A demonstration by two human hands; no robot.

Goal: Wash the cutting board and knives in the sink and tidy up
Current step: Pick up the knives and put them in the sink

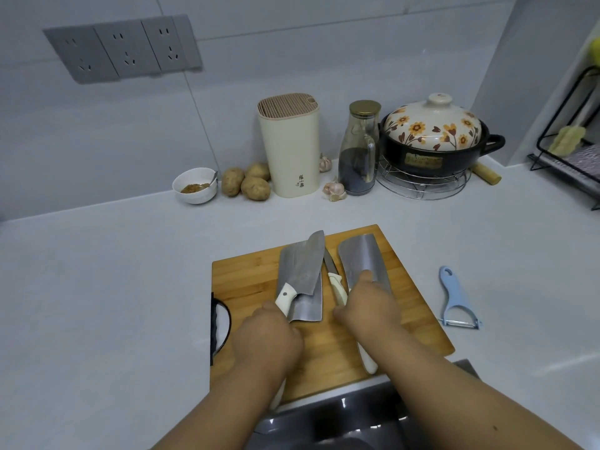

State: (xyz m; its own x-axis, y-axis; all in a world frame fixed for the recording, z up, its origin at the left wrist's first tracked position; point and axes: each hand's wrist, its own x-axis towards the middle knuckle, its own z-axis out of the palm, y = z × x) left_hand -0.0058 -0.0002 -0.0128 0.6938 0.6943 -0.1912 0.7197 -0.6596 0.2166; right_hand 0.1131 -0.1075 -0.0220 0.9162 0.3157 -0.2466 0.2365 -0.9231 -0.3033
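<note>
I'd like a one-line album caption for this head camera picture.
Both hands, left and right, reach over knives on a wooden board by the sink.

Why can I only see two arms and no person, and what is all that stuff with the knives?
The camera sits on the person's head and looks down, so you see only their arms. There is no machine here, just two bare hands. Both reach over a wooden cutting board on a pale kitchen counter. Several knives with white handles lie on the board. The left hand is at the handles of two overlapping wide knives. The right hand rests on a big cleaver and touches a small knife. Whether either hand really grips anything, I cannot tell. A blue peeler lies to the right. At the back stand potatoes, a knife block and a flowered pot. The sink is at the bottom.
</note>
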